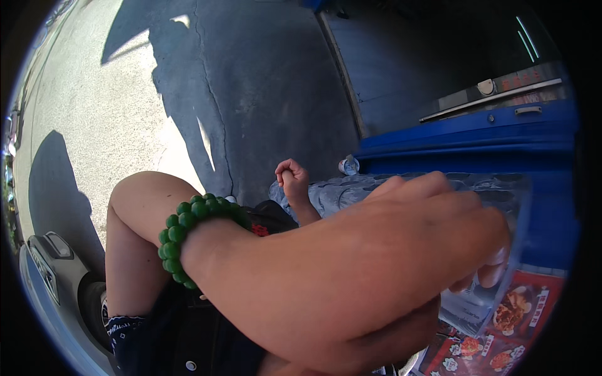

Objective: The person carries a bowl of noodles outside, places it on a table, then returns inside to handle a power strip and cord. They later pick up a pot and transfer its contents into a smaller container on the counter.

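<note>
My left hand (376, 250) reaches across to the right, very near the camera, its back turned to me. A bracelet of round green beads (182, 229) circles its wrist. The fingers curl down at the far right against a clear, stiff-looking plastic package (470, 307); they seem closed on its edge, though most of the grip is hidden. Below this hand lies a shaded stretch of skin, perhaps my right hand (404, 332), with no fingers showing. Beyond, another person's small hand (291, 182) is raised with curled fingers, near grey patterned cloth (332, 191).
A red printed sheet with food pictures (514, 313) lies at lower right. Beside it runs a blue counter (464, 144), with a small white tub (348, 165) near its end. A grey vehicle (69, 282) stands at lower left. Cracked pavement (263, 94) stretches ahead, partly sunlit.
</note>
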Demonstrator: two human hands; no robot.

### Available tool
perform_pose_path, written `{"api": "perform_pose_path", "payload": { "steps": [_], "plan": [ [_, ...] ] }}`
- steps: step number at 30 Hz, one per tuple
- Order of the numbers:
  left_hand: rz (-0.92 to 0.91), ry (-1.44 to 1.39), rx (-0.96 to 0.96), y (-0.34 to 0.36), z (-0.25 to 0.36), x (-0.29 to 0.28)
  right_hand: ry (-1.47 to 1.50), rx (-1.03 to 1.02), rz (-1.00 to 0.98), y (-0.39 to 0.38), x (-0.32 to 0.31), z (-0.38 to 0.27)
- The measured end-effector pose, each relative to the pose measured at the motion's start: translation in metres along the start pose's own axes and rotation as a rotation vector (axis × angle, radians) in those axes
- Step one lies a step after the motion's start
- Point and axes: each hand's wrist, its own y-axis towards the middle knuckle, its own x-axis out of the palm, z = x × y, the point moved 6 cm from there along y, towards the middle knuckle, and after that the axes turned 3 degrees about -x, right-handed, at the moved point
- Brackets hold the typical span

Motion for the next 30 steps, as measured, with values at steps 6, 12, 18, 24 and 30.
{"api": "perform_pose_path", "payload": {
  "steps": [6, 12, 18, 24, 30],
  "plan": [
    [-0.215, 0.453, -0.147, 0.05, -0.208, -0.093, 0.758, 0.166, 0.026, 0.136, -0.036, -0.072],
    [-0.472, 0.776, -0.064, 0.09, -0.427, -0.189, 1.191, 0.224, -0.153, 0.303, -0.099, -0.071],
    [-0.526, 0.999, -0.144, 0.187, -0.548, -0.314, 1.081, 0.082, -0.045, 0.448, -0.2, -0.118],
    [-0.324, 0.955, -1.196, 0.222, -0.718, -0.487, 0.865, 0.086, 0.092, 0.54, -0.364, -0.139],
    [-0.715, 0.996, -1.407, 0.241, -0.841, -0.58, 1.313, 0.233, 0.914, 0.565, -0.556, 0.123]
  ]
}}
